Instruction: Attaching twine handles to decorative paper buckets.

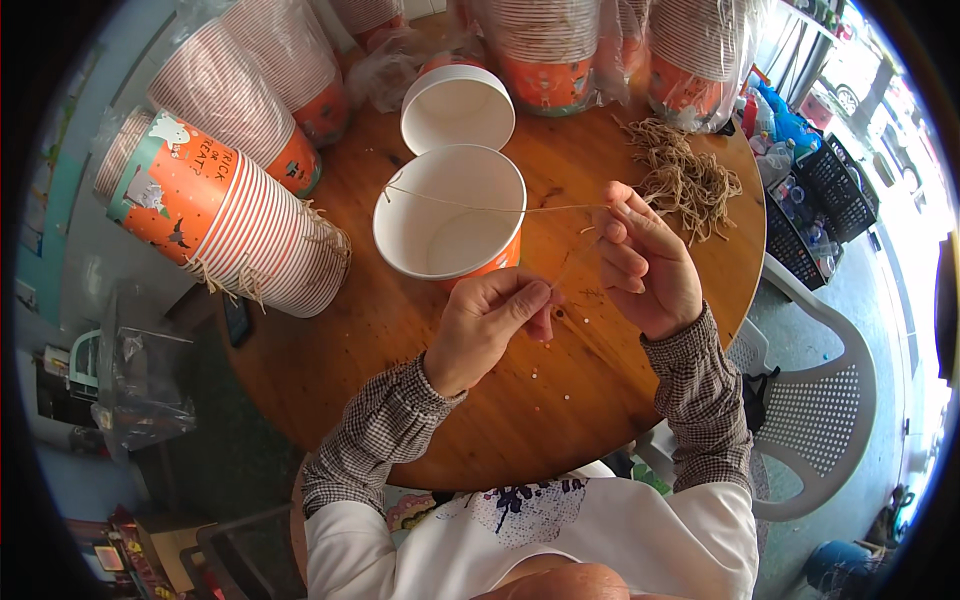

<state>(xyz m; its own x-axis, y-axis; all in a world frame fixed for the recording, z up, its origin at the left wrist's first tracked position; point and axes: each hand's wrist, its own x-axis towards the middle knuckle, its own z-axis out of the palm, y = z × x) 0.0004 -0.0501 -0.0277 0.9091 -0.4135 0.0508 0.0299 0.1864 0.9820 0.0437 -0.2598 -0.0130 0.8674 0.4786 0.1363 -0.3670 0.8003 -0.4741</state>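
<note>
Very bright light from right; street (pixel 870 70) there almost all white. Left side dimmer. Dark shade on floor (pixel 215 455) below table (pixel 590 430). Shiny spots on clear plastic bag (pixel 385 75). Black round edge; chair (pixel 820 430) looks bent. Middle mostly sharp, thin string (pixel 560 209) faint. Far-left things soft.

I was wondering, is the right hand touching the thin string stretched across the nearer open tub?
Touching: the head view shows the string running straight into the fingertips of the right hand, with no gap.
</note>
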